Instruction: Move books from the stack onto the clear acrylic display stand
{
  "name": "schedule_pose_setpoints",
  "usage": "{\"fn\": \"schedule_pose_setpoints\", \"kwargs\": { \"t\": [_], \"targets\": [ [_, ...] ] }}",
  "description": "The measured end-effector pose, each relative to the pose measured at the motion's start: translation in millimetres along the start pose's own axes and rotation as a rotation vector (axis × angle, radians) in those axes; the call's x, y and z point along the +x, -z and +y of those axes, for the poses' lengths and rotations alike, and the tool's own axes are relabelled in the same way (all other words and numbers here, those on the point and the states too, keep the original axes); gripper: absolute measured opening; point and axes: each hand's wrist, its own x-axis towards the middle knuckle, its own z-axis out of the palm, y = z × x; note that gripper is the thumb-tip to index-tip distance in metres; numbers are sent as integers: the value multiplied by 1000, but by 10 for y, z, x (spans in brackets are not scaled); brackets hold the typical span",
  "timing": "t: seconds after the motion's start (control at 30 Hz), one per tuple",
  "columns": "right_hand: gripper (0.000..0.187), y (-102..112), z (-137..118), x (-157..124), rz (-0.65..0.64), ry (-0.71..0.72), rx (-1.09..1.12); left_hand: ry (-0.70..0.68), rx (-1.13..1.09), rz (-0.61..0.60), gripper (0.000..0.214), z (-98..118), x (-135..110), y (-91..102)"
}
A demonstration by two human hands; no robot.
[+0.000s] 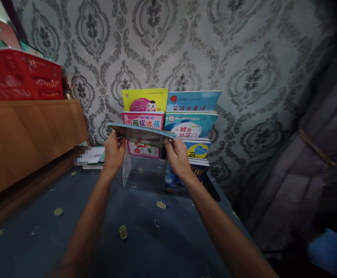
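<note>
A thin book (142, 134) is held nearly flat between my two hands, its edge toward me. My left hand (114, 150) is closed on its left end and my right hand (177, 154) on its right end. Behind it stands a clear tiered rack (143, 175). A yellow book (145, 98) and a pink book (143, 119) are in its left column, the pink one partly hidden by the held book. The right column holds a blue book (194, 99), a teal book (197, 121), a book with a yellow patch (198, 148) and a dark blue book (175, 177).
Left of the rack lies a small stack of books (94, 156) on the dark blue patterned cloth (139, 231). A wooden cabinet (41, 139) with a red basket (23, 73) is at the left. Patterned wallpaper rises behind, and a curtain (295, 162) hangs at the right.
</note>
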Motion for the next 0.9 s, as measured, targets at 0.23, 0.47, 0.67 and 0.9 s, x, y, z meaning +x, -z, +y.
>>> {"fn": "schedule_pose_setpoints", "kwargs": {
  "t": [0.23,0.47,0.67,0.9],
  "targets": [
    [28,20,127,144,-97,59,-10,4,27,-15,16,-159,41,-24],
    [29,19,262,293,-149,68,-9,-12,91,-13,15,-194,75,-31],
    [28,45,420,329,-257,-1,-21,33,111,-97,15,-315,132,-117],
    [37,62,390,293,-218,33,-189,121,190,-214,22,-421,254,-223]
  ]
}}
